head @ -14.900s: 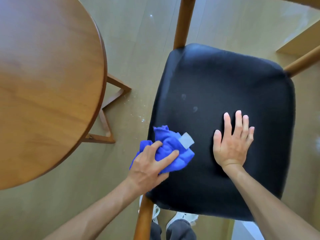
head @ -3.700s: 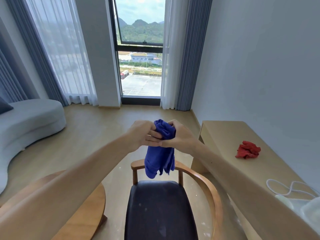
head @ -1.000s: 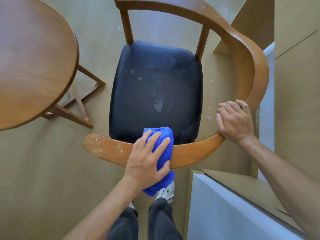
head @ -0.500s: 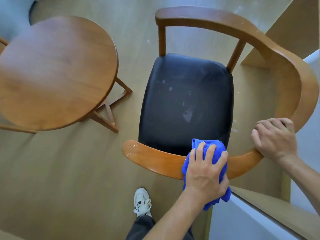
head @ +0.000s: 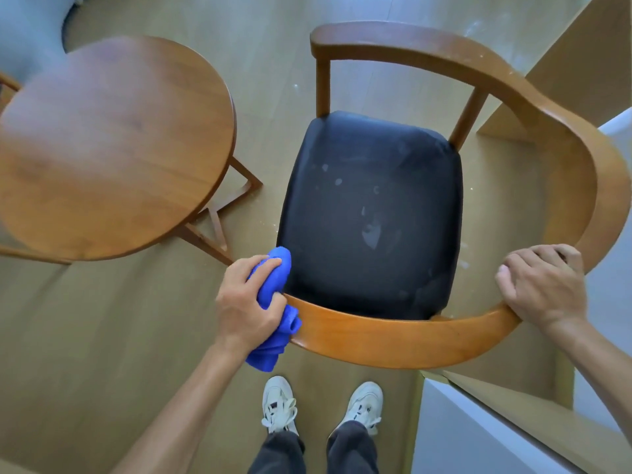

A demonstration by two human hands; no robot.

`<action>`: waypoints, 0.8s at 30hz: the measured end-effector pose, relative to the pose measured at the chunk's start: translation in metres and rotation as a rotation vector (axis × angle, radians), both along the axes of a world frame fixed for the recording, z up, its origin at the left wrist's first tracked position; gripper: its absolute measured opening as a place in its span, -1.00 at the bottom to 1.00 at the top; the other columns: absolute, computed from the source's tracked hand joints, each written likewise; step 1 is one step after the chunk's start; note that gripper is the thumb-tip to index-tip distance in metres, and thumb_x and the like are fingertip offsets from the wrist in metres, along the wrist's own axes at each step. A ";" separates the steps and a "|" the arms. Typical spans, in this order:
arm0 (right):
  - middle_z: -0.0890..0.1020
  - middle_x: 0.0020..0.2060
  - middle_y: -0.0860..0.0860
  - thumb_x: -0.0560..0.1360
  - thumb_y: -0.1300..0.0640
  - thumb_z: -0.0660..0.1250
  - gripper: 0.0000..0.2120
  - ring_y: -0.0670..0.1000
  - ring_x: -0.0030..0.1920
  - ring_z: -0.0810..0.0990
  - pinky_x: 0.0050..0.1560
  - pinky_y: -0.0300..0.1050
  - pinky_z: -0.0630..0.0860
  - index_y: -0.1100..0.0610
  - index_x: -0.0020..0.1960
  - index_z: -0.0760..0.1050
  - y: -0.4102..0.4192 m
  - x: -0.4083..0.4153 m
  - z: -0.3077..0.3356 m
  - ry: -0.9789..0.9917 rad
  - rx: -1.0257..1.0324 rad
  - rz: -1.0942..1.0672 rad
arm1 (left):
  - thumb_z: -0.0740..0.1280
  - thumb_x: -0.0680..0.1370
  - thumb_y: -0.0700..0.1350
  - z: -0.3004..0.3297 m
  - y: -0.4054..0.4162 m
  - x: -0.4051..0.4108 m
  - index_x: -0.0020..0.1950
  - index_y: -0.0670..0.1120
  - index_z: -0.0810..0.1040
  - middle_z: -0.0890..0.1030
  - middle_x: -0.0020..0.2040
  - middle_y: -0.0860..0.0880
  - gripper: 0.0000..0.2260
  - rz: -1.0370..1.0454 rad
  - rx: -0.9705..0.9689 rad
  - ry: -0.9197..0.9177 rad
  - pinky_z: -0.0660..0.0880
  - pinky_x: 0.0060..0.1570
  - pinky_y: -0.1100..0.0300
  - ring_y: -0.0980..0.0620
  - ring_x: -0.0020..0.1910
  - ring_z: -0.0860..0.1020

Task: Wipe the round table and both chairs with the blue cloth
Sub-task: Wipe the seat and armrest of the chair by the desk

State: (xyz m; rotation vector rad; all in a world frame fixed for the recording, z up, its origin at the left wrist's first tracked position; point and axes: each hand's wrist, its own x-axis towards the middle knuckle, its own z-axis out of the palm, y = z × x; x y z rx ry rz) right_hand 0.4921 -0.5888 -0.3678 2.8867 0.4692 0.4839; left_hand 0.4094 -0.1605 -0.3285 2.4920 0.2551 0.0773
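Cloth of bright blue, bunched into a wad (head: pixel 273 302), is gripped in the left hand (head: pixel 248 302), with the fingers curled over its top and the thumb tucked against its near side. The wad is pressed against the left end of the curved wooden back rail (head: pixel 393 340) of the armchair, so that this end of the rail is hidden beneath it, and a loose tail of the fabric hangs below the hand. The upper part of the wad lies just beside the near left corner of the black padded seat (head: pixel 369 213), on which several pale smudges and specks are seen.

The right hand (head: pixel 543 289) is clasped over the same rail at the bend where it turns toward the right armrest; the fingers are curled over the top edge of the wood.

The round wooden table (head: pixel 109 145) is seen to the left of the chair, apart from it, with its angled legs showing under the rim. A strip of pale wooden floor (head: pixel 102 336) lies between the two, and fine white specks are scattered on it near the chair. A pair of white sneakers (head: pixel 321 408) below dark trouser legs is planted just behind the back rail. A pale cabinet edge (head: pixel 485 425) is seen at the lower right.
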 end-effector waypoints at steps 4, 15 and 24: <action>0.66 -0.30 0.14 0.54 0.10 0.05 -0.61 0.19 -0.16 0.58 0.06 0.12 0.39 0.23 -0.29 0.55 0.000 0.000 0.003 0.015 -0.011 -0.002 | 0.33 0.26 -0.05 0.004 -0.095 -0.025 0.09 -0.06 0.60 0.58 0.11 -0.05 -0.59 -0.297 0.091 -0.039 0.45 0.13 -0.03 -0.18 0.13 0.50; 0.64 -0.33 0.16 0.53 0.11 0.02 -0.57 0.20 -0.18 0.57 0.03 0.12 0.39 0.24 -0.33 0.53 0.001 -0.001 0.004 0.016 -0.020 0.018 | 0.33 0.30 -0.03 -0.003 -0.084 -0.025 0.13 -0.06 0.62 0.58 0.12 -0.06 -0.58 -0.402 0.093 -0.059 0.42 0.20 -0.03 -0.16 0.15 0.49; 0.65 -0.32 0.12 0.53 0.10 0.07 -0.61 0.15 -0.19 0.57 0.05 0.07 0.38 0.21 -0.31 0.55 0.001 0.002 0.003 0.020 -0.013 -0.002 | 0.25 0.34 -0.08 -0.006 -0.037 -0.013 0.09 -0.15 0.66 0.62 0.11 -0.10 -0.61 -0.076 0.192 -0.076 0.43 0.17 -0.14 -0.22 0.16 0.50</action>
